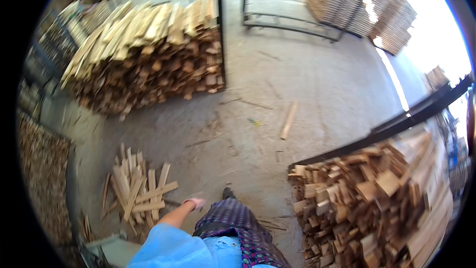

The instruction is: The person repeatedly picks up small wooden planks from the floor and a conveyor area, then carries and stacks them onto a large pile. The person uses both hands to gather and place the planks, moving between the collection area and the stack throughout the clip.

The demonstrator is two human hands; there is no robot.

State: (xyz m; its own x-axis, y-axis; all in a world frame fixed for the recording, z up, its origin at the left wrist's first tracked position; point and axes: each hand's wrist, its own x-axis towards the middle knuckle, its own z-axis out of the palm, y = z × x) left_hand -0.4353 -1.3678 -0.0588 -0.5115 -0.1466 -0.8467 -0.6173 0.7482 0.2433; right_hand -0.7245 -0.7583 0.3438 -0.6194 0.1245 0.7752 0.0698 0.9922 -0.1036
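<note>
My left hand hangs beside my patterned skirt, and motion smears its fingers. Whether it holds anything does not show. Nearest to it, on the left, lies a loose heap of short wooden boards, a little apart from the hand. My right hand is out of the picture. One shoe shows past the hem of the skirt, on the concrete floor.
A big stack of boards rises at the far left beside a dark post. Another tall pile stands close on the right, by a dark metal beam. A single board lies ahead. Beyond are a metal frame and stacked timber.
</note>
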